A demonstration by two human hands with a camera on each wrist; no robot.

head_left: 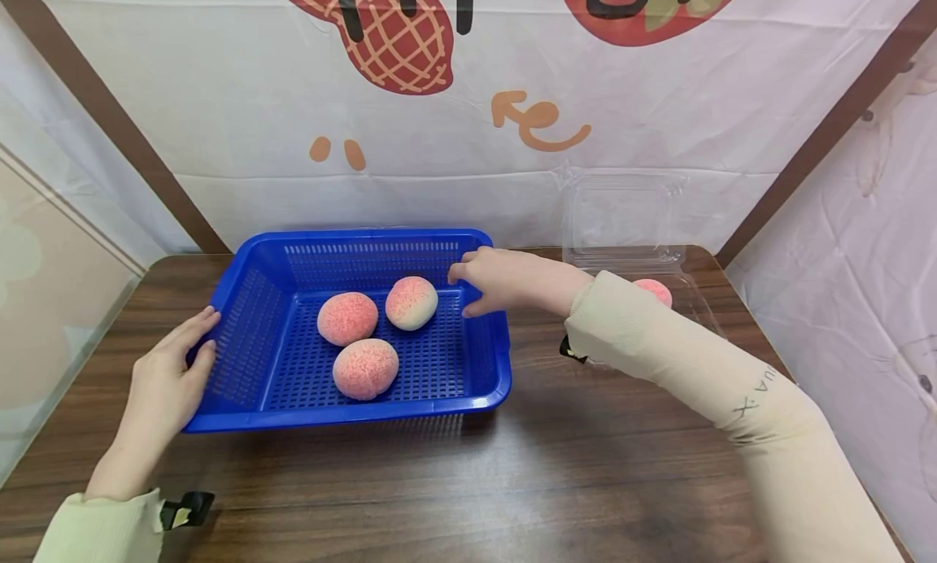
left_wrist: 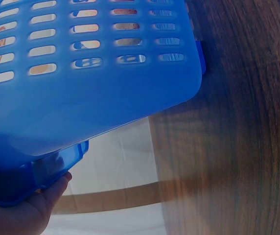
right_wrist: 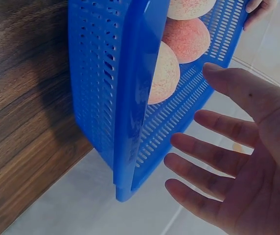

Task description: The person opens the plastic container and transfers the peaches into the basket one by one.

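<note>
A blue plastic basket (head_left: 344, 418) with slotted walls stands on the table. Inside lie three pink-and-cream speckled peaches: one at the left (head_left: 347, 319), one at the right (head_left: 411, 303) and one in front (head_left: 366, 369). My left hand (head_left: 167, 376) grips the basket's left rim, its thumb on the near side; the left wrist view shows part of that hand (left_wrist: 35, 213) against the blue edge. Above the basket's right end hovers my right hand (head_left: 498, 278), fingers spread and loosely bent. In the right wrist view its palm (right_wrist: 257, 166) holds nothing.
A clear plastic clamshell box (head_left: 622, 213) stands with its lid up at the back right; another pink peach (head_left: 653, 290) shows there, partly behind the right sleeve. A printed white cloth (head_left: 454, 140) hangs behind the brown wooden table (head_left: 556, 465).
</note>
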